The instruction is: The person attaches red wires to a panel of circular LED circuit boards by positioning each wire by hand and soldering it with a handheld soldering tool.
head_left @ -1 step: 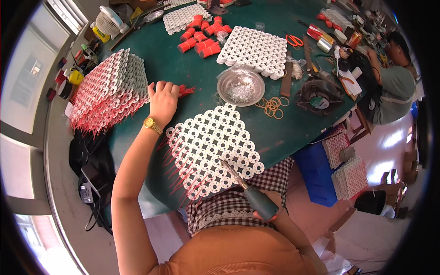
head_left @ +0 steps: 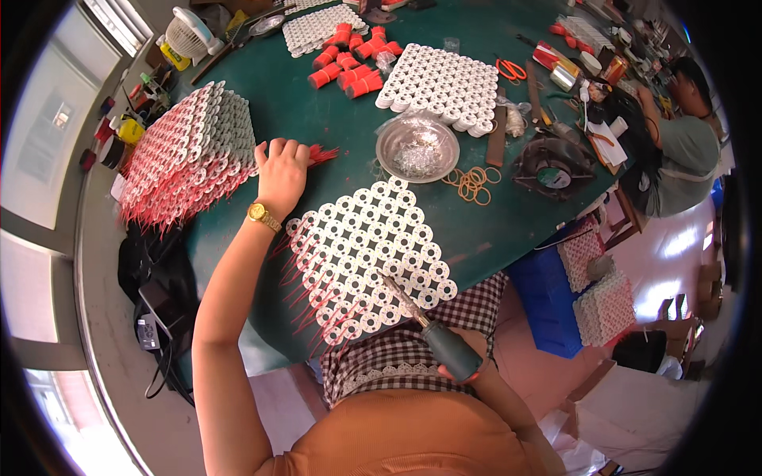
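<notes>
My right hand [head_left: 479,344] grips the dark green handle of a soldering iron [head_left: 451,351]. The iron slants up and left, its tip over a panel of white ring-shaped circuit boards [head_left: 401,238] lying on the table in front of me. Thin red wires [head_left: 305,274] stick out from the panel's left and lower-left boards. Beyond the panel's upper-left corner, my left hand [head_left: 283,168], with a gold watch at the wrist, rests with curled fingers on a bundle of red wires [head_left: 323,155]. The wires' ends fan out to the right of it; the fingertips are partly hidden.
A tall stack of wired panels [head_left: 186,155] stands at left. Farther back lie bare white panels [head_left: 440,87] and red wire bundles [head_left: 357,75]. A metal bowl [head_left: 386,163], rubber bands [head_left: 474,186] and a black fan-like device [head_left: 553,163] sit to the right. A co-worker [head_left: 686,159] sits at far right.
</notes>
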The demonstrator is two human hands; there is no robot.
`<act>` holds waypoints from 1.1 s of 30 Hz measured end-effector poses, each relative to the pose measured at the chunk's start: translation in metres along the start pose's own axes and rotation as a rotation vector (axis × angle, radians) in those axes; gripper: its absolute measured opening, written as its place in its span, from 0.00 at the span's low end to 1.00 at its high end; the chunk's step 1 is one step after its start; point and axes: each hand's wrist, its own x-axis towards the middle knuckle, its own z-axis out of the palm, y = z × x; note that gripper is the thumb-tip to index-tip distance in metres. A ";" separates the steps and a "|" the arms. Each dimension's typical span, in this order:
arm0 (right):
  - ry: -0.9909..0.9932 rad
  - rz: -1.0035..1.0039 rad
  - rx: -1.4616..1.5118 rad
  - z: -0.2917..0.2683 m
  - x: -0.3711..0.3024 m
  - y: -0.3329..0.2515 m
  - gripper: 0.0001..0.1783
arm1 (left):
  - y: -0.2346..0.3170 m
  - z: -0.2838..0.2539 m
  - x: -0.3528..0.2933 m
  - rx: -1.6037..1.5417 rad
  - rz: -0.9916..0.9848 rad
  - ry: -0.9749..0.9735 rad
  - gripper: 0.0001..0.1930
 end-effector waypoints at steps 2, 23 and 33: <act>-0.020 0.138 0.113 0.001 -0.002 0.001 0.36 | 0.000 -0.002 -0.002 -0.010 -0.015 0.011 0.04; -0.004 0.034 -0.140 -0.002 -0.002 0.000 0.37 | -0.021 -0.066 -0.085 -0.510 -0.404 0.038 0.05; -0.146 0.016 -0.026 -0.016 0.001 -0.003 0.30 | 0.074 -0.185 -0.100 -1.045 -0.573 -0.283 0.07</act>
